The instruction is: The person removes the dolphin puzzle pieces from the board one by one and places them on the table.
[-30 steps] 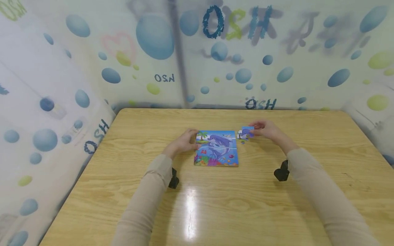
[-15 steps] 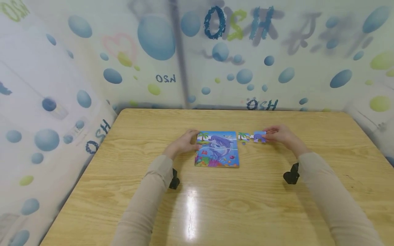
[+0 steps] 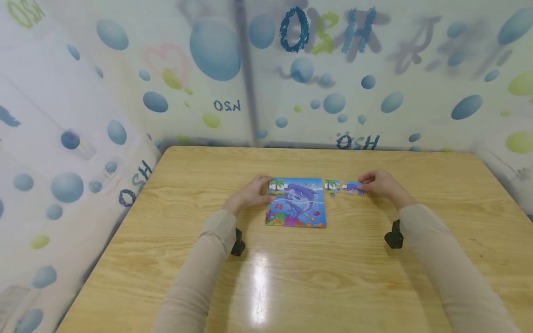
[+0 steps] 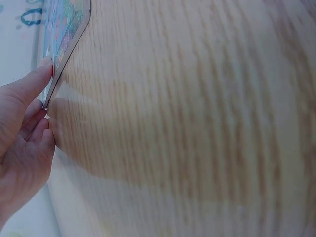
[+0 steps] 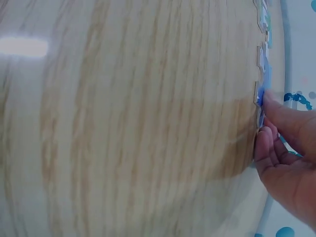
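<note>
A square dolphin jigsaw puzzle [image 3: 296, 202] lies flat at mid-table in the head view. My left hand [image 3: 251, 192] grips its left side, the thumb at the near part of the edge and the fingers around the upper left corner. In the left wrist view the thumb [image 4: 37, 79] touches the puzzle's edge. To the right of the picture lies a loose palm-tree puzzle piece [image 3: 331, 185]. Just beyond it, my right hand [image 3: 376, 182] pinches a dolphin puzzle piece [image 3: 354, 187] by its right edge, close over the table. The right wrist view shows the thumb on this piece [image 5: 259, 94].
The wood-grain table [image 3: 316, 273] reaches a patterned wall [image 3: 316, 125] at its back edge. Black wrist mounts [image 3: 394, 238] hang below both sleeves. A bright reflection shines on the near part of the tabletop.
My right hand has carried the dolphin piece rightward from over the palm-tree piece, uncovering that piece, and brought it down flatter beside it. My left hand stays at the puzzle's left side.
</note>
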Demonstrator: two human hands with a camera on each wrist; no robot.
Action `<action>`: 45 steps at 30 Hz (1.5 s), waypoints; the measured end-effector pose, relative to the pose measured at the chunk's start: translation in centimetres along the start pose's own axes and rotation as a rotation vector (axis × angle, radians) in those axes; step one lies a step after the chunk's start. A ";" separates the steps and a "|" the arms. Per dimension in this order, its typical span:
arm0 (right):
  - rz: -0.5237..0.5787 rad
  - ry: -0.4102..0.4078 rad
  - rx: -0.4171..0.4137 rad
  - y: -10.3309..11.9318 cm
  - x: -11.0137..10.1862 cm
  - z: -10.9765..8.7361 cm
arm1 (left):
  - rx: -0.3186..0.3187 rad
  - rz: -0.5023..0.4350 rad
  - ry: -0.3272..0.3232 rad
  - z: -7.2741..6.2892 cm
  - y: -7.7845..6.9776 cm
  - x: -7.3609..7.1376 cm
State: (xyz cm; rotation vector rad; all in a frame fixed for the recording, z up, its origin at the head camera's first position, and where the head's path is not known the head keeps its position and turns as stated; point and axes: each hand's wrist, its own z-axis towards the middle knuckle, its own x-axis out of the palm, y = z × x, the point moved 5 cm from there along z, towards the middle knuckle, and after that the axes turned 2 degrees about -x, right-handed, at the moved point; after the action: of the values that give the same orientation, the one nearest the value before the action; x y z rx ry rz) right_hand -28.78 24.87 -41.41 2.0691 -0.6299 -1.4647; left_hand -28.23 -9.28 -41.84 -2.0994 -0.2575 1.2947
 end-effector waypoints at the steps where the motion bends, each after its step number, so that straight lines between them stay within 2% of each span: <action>1: -0.001 -0.002 0.001 0.0 0.0 0.0 | -0.001 -0.001 0.000 0.0 0.0 0.0; 7: 0.044 -0.030 0.025 -0.3 0.0 0.0 | -0.002 -0.007 -0.003 -0.1 0.1 0.0; 10: 0.083 -0.039 0.011 -0.4 0.0 0.0 | 0.006 -0.008 0.003 -0.2 0.0 0.0; 16: 0.085 -0.045 -0.049 1.7 0.1 0.0 | 0.012 -0.010 0.004 -0.1 0.0 -0.1; 24: 0.025 0.063 -0.186 6.0 3.1 1.2 | 0.020 -0.013 -0.002 0.0 -0.1 -0.2; 28: -0.002 0.095 -0.226 7.8 4.5 1.7 | 0.023 -0.008 -0.003 -0.1 -0.1 -0.1; 39: -0.081 0.113 -0.217 9.9 6.2 2.4 | 0.033 -0.019 -0.014 -0.3 -0.2 -0.2; 45: -0.196 0.139 -0.236 10.5 6.9 2.7 | 0.037 -0.002 -0.011 0.0 -0.1 -0.1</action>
State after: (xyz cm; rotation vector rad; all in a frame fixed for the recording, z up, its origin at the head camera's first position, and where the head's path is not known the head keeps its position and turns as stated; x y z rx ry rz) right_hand -29.97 12.08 -40.19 2.0671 -0.1926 -1.4089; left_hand -28.23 -9.26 -41.67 -2.0607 -0.2380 1.3008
